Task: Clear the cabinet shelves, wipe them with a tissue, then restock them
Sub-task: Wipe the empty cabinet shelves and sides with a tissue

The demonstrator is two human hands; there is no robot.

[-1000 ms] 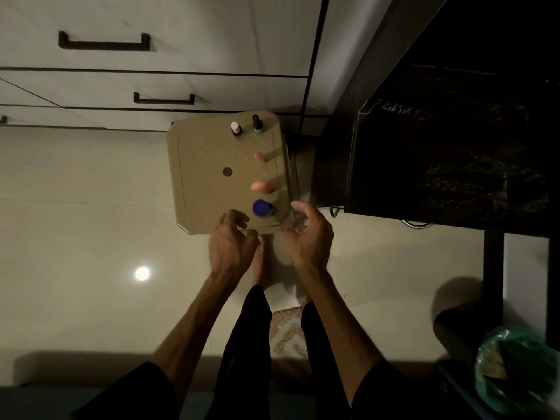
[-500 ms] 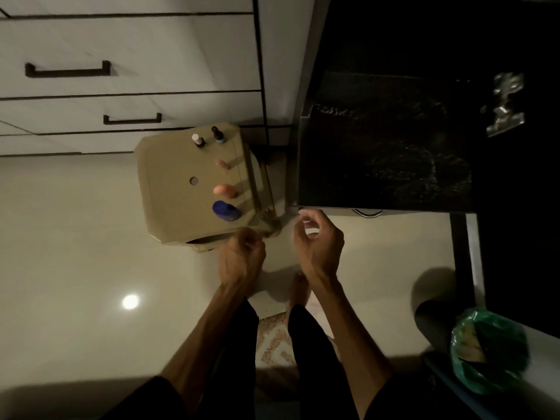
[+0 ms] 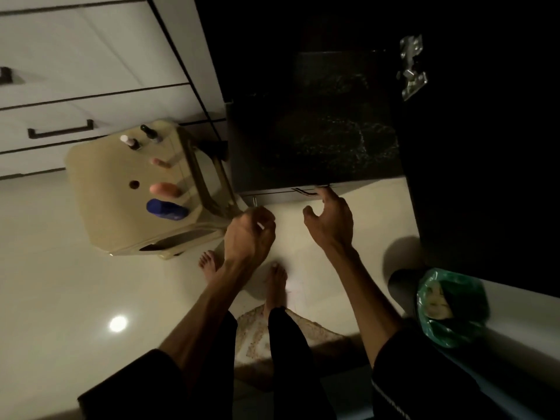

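With the left hand (image 3: 248, 234) curled around something small and white, the drawer handle (image 3: 307, 192) is best hooked squarely by the half-open right hand (image 3: 330, 219) and pulled straight.

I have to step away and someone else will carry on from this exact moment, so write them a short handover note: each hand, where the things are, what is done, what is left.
Left hand: fingers curled, a small white bit shows at the fingertips; too dim to tell what it is.
Right hand: open, reaching at the metal handle on the dark cabinet; contact unclear.
Cleared items stand on the beige stool: two small bottles, two pinkish tubes and a blue-capped bottle.
Done: these items are out.
Left: wiping, judging by no tissue plainly seen, then restocking. The cabinet interior is too dark to check.
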